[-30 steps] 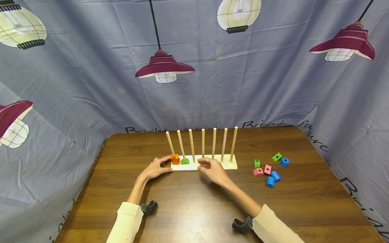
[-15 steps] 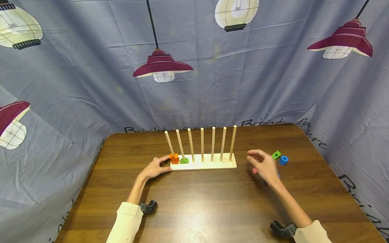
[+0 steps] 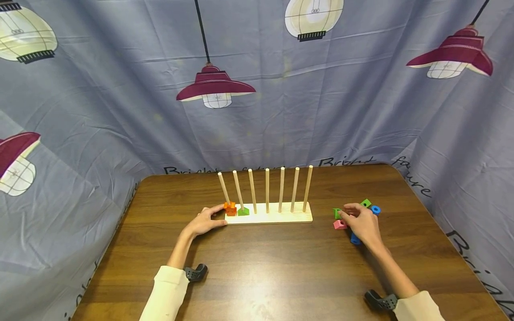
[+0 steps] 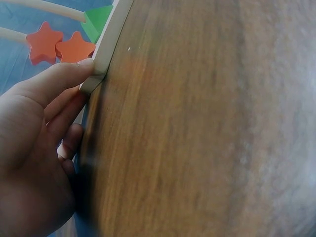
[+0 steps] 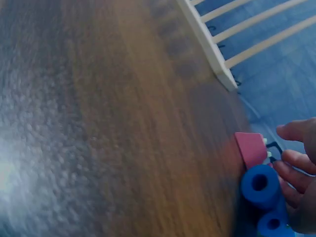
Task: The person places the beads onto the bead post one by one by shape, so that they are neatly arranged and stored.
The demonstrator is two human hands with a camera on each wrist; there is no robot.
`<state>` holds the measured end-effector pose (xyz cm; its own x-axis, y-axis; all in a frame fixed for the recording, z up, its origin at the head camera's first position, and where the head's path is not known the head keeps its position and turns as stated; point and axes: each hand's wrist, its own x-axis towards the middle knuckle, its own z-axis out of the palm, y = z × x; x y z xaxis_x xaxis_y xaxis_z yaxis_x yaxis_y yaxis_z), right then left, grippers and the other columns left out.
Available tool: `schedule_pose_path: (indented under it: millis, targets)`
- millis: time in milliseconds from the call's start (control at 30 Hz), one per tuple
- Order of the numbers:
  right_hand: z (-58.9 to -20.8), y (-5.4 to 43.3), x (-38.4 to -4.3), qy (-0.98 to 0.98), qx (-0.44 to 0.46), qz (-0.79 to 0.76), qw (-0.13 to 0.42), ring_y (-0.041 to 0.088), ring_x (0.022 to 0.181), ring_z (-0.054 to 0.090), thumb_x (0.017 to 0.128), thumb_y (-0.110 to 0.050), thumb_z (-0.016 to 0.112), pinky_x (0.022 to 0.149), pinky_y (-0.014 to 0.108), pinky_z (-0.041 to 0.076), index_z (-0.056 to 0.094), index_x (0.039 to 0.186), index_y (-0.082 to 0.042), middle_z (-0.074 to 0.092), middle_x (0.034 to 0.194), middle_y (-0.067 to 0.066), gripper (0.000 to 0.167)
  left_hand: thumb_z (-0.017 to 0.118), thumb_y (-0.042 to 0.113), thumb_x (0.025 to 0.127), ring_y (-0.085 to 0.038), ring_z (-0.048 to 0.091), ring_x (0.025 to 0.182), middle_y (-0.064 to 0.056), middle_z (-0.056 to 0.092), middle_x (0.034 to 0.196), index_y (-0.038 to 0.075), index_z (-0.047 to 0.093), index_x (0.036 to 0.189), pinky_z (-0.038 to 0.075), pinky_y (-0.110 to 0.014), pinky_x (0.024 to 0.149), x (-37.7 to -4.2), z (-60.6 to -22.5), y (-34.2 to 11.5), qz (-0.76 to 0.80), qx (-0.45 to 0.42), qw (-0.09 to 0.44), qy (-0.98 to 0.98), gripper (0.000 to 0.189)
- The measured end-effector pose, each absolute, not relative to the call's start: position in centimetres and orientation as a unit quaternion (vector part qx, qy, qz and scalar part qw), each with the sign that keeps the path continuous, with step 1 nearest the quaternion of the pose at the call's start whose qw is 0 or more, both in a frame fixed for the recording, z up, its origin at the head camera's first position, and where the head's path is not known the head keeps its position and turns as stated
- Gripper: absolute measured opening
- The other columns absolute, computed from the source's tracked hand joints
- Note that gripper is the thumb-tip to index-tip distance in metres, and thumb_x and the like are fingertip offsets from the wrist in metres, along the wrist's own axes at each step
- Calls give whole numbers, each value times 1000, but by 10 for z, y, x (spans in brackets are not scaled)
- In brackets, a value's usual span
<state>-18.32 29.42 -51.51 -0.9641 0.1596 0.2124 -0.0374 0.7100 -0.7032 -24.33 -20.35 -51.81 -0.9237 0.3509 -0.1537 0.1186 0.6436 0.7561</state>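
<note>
A pale wooden peg board [image 3: 281, 217] with a row of several upright dowels stands at the table's middle. Two orange star blocks [image 4: 44, 43] are stacked on its leftmost dowel, and a green triangle block [image 3: 243, 211] sits on the second. My left hand [image 3: 203, 223] grips the board's left end, thumb [image 4: 64, 76] on the front edge. Over the loose blocks at right is my right hand [image 3: 364, 225], thumb and fingers apart, partly hiding them. Close to its fingertips lie a pink block [image 3: 339, 224] and a green block [image 3: 336, 213]. Whether it touches either, I cannot tell.
Blue cylinders [image 5: 260, 186] with holes lie under and beside the right hand; another blue cylinder [image 3: 375, 209] and a green block [image 3: 366, 203] lie just behind it. A patterned curtain [image 3: 281, 111] hangs past the table's far edge.
My right hand has moved from the board's middle rightward to the loose blocks, then slightly further right over them. The left hand keeps its place on the board.
</note>
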Motion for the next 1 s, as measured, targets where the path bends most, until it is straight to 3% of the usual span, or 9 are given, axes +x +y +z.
schedule_pose_path:
  millis: [233, 433, 700, 1000]
  targets:
    - [-522, 286, -190, -937, -53, 327, 115, 35, 85, 66, 89, -30, 76, 67, 48, 49, 70, 109, 4, 71, 95, 18, 40, 76, 31, 89, -32, 43, 117, -21, 51, 138, 4, 47, 148, 32, -55, 100, -243, -518, -204, 399, 131, 144, 896, 71]
    - [-519, 282, -194, -945, -66, 307, 89, 38, 88, 66, 88, -31, 75, 68, 54, 51, 69, 107, 2, 71, 97, 17, 39, 76, 30, 88, -31, 44, 117, -20, 52, 136, 6, 48, 148, 33, -55, 100, -244, -518, -203, 401, 128, 141, 896, 71]
    - [-517, 278, -203, -945, -75, 313, 63, 36, 90, 65, 86, -18, 70, 69, 56, 50, 67, 115, 3, 71, 100, 15, 35, 77, 29, 88, -30, 44, 117, -19, 52, 135, 6, 48, 148, 35, -53, 99, -243, -516, -202, 405, 124, 143, 894, 70]
    - [-492, 274, -200, -918, -34, 364, 151, 37, 89, 68, 85, -7, 73, 78, 51, 50, 67, 108, 6, 71, 97, 21, 28, 77, 28, 88, -31, 44, 119, -20, 50, 139, 5, 48, 148, 35, -53, 100, -244, -517, -203, 410, 122, 146, 892, 71]
